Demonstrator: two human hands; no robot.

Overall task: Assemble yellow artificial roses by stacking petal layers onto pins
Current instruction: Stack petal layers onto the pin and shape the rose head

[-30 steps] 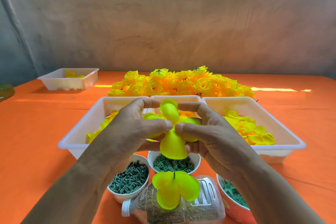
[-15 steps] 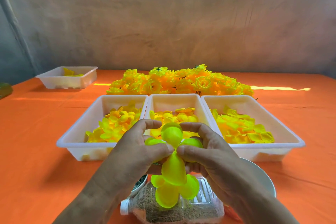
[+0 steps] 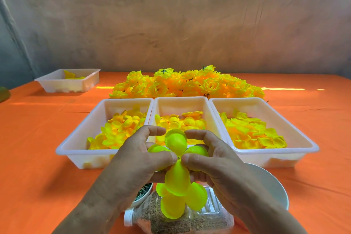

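Observation:
Both hands hold one yellow-green petal layer (image 3: 176, 141) in front of the trays, its small centre hole showing between my thumbs. My left hand (image 3: 136, 159) pinches its left side and my right hand (image 3: 214, 161) pinches its right side. Just below it, another petal layer (image 3: 176, 203) sits over a plastic bottle (image 3: 190, 222) lying on its side and filled with brown grains; the pin under it is hidden. A heap of finished yellow roses (image 3: 188, 84) lies behind the trays.
Three white trays of yellow petals stand side by side: left (image 3: 79, 138), middle (image 3: 182, 104), right (image 3: 296, 135). A fourth tray (image 3: 68, 80) sits far left. A small bowl of green pins (image 3: 142, 194) is partly hidden by my left wrist; a white bowl (image 3: 271, 186) lies right.
Both hands have lowered the petal layer toward the layer on the bottle. The view has tilted, so the bowls near me are now mostly covered by my arms.

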